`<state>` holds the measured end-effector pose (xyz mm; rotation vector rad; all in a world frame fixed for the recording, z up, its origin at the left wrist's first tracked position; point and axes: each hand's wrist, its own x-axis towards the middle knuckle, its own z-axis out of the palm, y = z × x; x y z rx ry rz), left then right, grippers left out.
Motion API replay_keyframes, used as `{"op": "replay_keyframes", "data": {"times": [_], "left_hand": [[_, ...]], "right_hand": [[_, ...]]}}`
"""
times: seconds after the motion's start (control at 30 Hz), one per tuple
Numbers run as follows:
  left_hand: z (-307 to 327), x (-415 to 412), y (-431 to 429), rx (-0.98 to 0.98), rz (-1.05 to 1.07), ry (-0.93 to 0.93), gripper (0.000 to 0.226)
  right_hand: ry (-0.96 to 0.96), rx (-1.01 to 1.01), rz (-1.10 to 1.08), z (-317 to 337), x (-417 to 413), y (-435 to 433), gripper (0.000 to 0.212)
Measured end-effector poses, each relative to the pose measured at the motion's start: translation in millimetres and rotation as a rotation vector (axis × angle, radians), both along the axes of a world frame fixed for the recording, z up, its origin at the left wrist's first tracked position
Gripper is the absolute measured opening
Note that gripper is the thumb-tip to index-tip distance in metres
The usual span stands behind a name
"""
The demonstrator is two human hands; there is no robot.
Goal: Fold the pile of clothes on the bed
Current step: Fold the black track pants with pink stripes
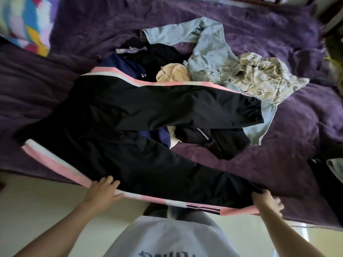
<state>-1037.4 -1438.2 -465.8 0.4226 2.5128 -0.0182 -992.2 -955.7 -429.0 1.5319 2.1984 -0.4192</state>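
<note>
Black track pants point(130, 130) with pink and white side stripes lie spread across the near part of the purple bed point(289, 138), legs pointing right. My left hand point(103, 190) pinches the striped edge of the near leg, fingers on top and thumb underneath. My right hand point(267, 201) grips the cuff end of that same leg at the bed's edge. Behind the pants sits the pile: a light blue denim shirt point(209, 47), a beige patterned garment point(259, 76), a cream piece point(172, 73), a navy item point(122, 66) and black clothes point(213, 141).
A bright multicoloured blanket or pillow point(27, 21) lies at the far left corner. A dark wooden headboard point(259, 0) runs along the top. More dark and grey fabric point(328, 175) shows at the right edge. Pale floor point(37, 204) lies between me and the bed.
</note>
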Motion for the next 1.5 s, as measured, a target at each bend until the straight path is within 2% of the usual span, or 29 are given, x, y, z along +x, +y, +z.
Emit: {"op": "replay_keyframes", "data": {"times": [0.07,0.13,0.23,0.33,0.43,0.5,0.63,0.83,0.93,1.17,1.33,1.5], "left_hand": [[5,-4,5,0.011,0.058,0.015,0.05],[11,-11,11,-0.025,0.117,0.067,0.056],[27,-22,27,-0.107,0.281,-0.019,0.07],[22,-23,33,-0.141,0.333,-0.216,0.059],[23,-24,32,-0.096,0.364,-0.198,0.052],[28,-29,27,-0.05,0.442,-0.141,0.047],[42,-60,5,0.034,0.55,0.092,0.04],[64,-144,-39,0.247,0.686,0.322,0.034],[75,-189,-64,0.285,0.677,0.33,0.034],[77,-285,-111,0.314,0.471,0.35,0.043],[68,-346,-113,0.312,0.337,0.332,0.056],[53,-390,-114,0.199,0.306,0.181,0.064]], "right_hand": [[-0.088,0.109,0.221,2,-10,-17,0.046],[-0.145,0.142,0.412,-2,-19,-29,0.046],[-0.191,-0.038,0.607,-18,-26,-34,0.053],[-0.332,-0.305,0.621,-35,-24,-35,0.055],[-0.39,-0.35,0.647,-43,-28,-30,0.052],[-0.355,-0.324,0.684,-39,-47,-32,0.049],[-0.217,-0.304,0.763,-19,-110,-62,0.041],[0.038,-0.29,0.805,28,-192,-148,0.043],[0.086,-0.267,0.841,47,-224,-199,0.044],[0.164,-0.295,0.936,62,-287,-316,0.05],[0.12,-0.264,0.988,63,-325,-348,0.053],[0.096,-0.254,0.959,55,-355,-362,0.054]]}}
